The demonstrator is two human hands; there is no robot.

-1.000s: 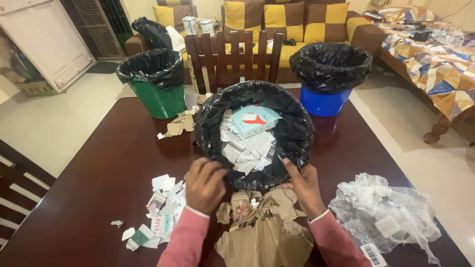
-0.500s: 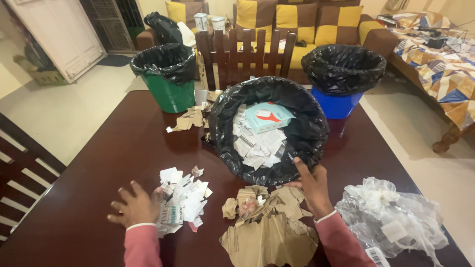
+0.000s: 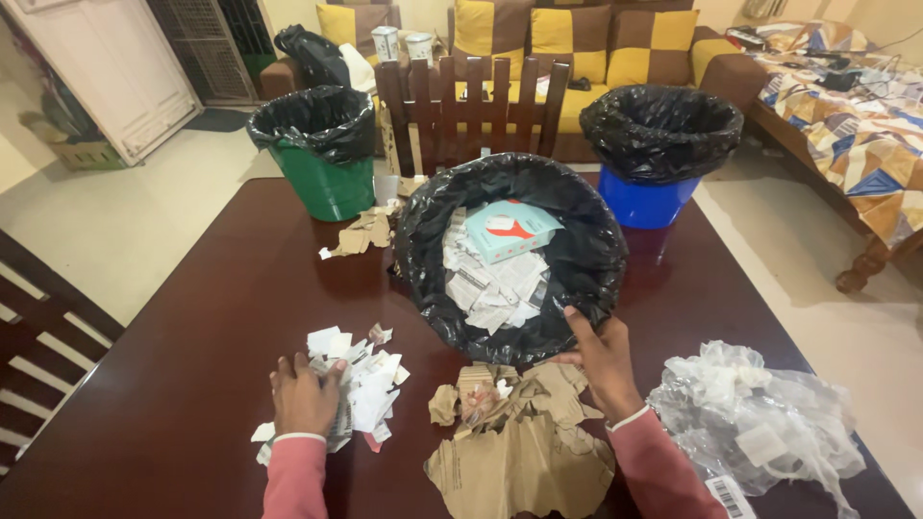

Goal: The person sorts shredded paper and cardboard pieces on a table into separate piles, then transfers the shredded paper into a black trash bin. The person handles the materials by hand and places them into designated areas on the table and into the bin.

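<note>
The left hand (image 3: 303,396) lies with fingers spread and flat on the pile of torn white paper scraps (image 3: 358,386) at the near left of the dark wooden table (image 3: 192,317), pressing on it but not yet gripping anything. The right hand (image 3: 604,360) rests open against the near rim of the black-lined bin (image 3: 510,255) standing mid-table, index finger on the liner. That bin already holds white scraps and a teal carton (image 3: 510,229) (so part of the paper looks sorted). Much is left out: the white pile, the torn brown paper (image 3: 519,442) between the hands, a few brown bits (image 3: 363,233) farther off, and crumpled clear plastic (image 3: 760,423) at near right. The green bin (image 3: 322,149) and blue bin (image 3: 659,144) stand beyond the table's far edge.
</note>
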